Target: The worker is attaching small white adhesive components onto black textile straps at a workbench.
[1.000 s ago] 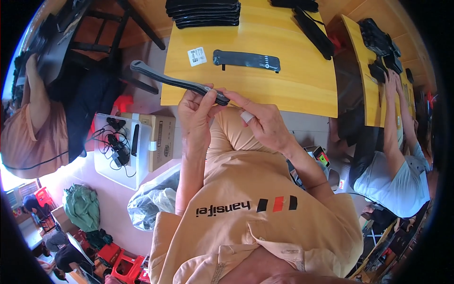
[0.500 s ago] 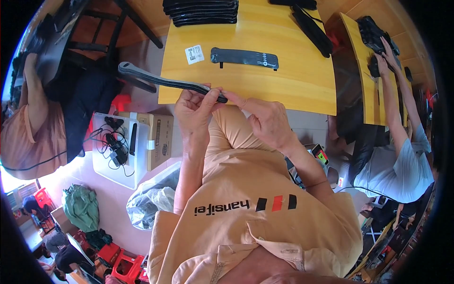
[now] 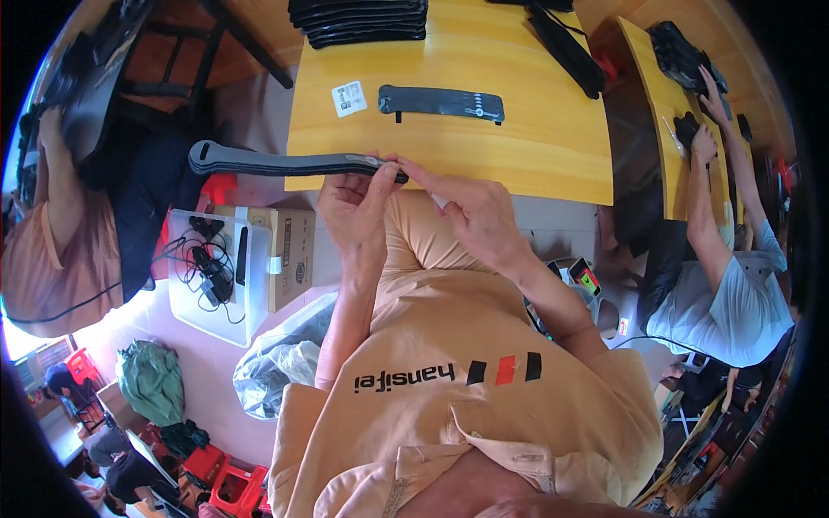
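My left hand point(image 3: 354, 203) is closed on one end of a stack of flat straps point(image 3: 268, 162), thumb on top and fingers below. The straps are grey on top with dark layers beneath, and the rounded far end with a slot sticks out to the left. My right hand point(image 3: 484, 216) has its index finger stretched to the held end of the stack, touching it near my left thumb. Its thumb stands apart and the other fingers are curled. Beyond my hands, a similar dark grey strap point(image 3: 440, 102) with two small black tabs lies flat on the yellow table point(image 3: 535, 147).
A white printed label point(image 3: 349, 98) lies left of the flat strap. Farther back are a pile of black items point(image 3: 358, 24) and a long black piece point(image 3: 566, 52). A clear bin point(image 3: 250, 293) with cables and a carton point(image 3: 294, 259) stand at my left. Co-workers sit on both sides.
The strap stack has swung a little, its far end lower and farther left, showing more of its grey top face. Both hands stay close together at its near end.
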